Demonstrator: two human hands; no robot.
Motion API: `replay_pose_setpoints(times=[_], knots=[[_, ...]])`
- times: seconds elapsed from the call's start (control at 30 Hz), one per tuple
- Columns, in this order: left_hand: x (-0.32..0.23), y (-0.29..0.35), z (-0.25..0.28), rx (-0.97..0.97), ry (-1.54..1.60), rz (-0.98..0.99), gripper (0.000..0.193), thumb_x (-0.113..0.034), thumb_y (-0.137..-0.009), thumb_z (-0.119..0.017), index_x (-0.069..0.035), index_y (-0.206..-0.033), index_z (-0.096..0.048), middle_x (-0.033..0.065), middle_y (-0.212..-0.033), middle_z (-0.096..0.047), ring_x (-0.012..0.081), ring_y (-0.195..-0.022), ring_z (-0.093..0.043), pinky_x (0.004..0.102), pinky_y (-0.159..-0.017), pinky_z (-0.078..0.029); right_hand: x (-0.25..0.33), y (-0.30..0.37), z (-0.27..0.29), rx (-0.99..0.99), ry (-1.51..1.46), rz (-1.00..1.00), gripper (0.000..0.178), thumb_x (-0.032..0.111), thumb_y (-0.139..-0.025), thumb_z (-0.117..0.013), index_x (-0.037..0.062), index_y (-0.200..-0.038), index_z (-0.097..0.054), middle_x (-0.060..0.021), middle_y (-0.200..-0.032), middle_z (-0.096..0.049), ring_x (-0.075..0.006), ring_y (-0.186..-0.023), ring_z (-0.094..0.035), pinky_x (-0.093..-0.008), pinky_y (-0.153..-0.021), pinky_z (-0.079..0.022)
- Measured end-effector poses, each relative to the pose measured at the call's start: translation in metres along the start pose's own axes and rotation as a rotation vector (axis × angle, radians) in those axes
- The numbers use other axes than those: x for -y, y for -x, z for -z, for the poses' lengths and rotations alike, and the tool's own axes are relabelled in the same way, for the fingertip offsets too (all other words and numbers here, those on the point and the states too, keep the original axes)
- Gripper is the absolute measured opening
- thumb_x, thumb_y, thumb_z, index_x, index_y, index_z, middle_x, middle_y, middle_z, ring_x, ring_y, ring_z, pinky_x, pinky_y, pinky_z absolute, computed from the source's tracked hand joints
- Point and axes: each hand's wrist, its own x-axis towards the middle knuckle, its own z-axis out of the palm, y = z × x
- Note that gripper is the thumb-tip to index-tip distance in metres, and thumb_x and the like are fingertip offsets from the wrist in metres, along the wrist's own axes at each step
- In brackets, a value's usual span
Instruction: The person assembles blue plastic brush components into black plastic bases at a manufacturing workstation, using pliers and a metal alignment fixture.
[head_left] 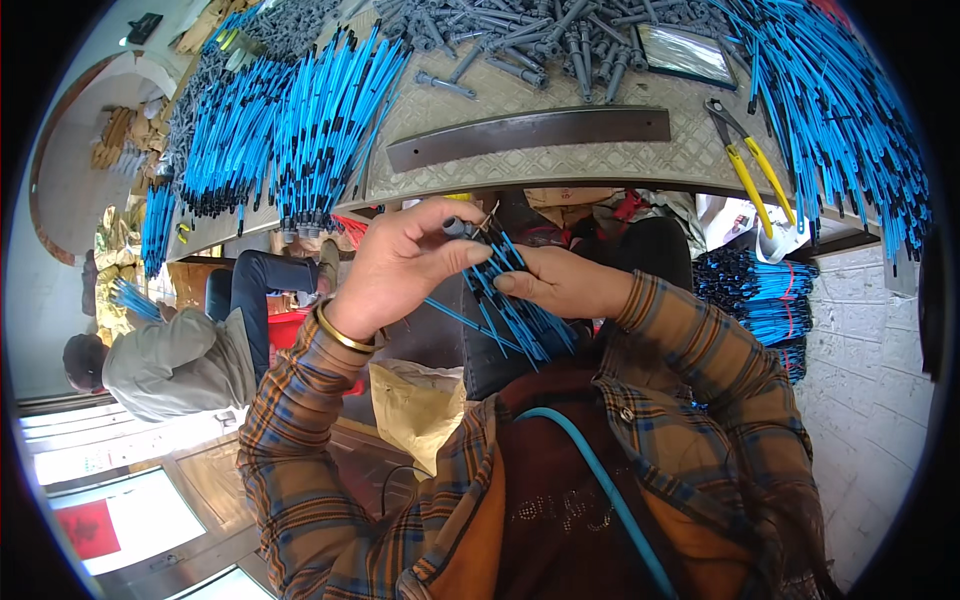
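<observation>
Above my lap, my two hands are close together. My left hand (385, 265), with a gold bangle at the wrist, is closed, its thumb and forefinger pinching a grey plastic plug (455, 227). Thin brownish wire-like ends stick up beside its fingertips. My right hand (565, 282) is closed around a bundle of thin blue rods (525, 335) with dark upper ends, which fan downward over my lap. A few of the blue rods point off to the left. The fingers partly hide where the plug and rod tops meet.
Ahead is a table with a flat dark bar (530, 137), a pile of grey plastic plugs (540, 40), yellow-handled pliers (745, 165) and blue-rod heaps (330, 130) on both sides. Tied blue bundles (760, 295) stand at right. A brown paper bag (415, 405) and another person (180, 360) are left.
</observation>
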Motion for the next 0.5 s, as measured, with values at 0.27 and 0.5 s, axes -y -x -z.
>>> replay_pose_setpoints(times=[0.27, 0.5], knots=[[0.000, -0.005, 0.006, 0.030, 0.088, 0.014, 0.030, 0.002, -0.081, -0.058, 0.000, -0.111, -0.052, 0.0067, -0.101, -0.060, 0.0095, -0.089, -0.056, 0.0214, -0.077, -0.044, 0.010, 0.011, -0.032, -0.438, 0.498, -0.045, 0.045, 0.045, -0.090, -0.039, 0.0016, -0.098, -0.046, -0.0207, -0.076, -0.056, -0.0396, -0.073, -0.056, -0.0404, -0.063, -0.044], [-0.015, -0.007, 0.007, 0.113, 0.271, 0.020, 0.041, 0.001, -0.082, -0.057, -0.002, -0.120, -0.044, 0.0076, -0.102, -0.058, 0.0106, -0.089, -0.055, 0.0217, -0.077, -0.044, -0.004, -0.007, 0.011, 0.063, 0.062, 0.092, 0.048, 0.048, -0.091, -0.034, 0.0018, -0.092, -0.047, -0.0151, -0.075, -0.055, -0.0319, -0.071, -0.056, -0.0384, -0.065, -0.044]])
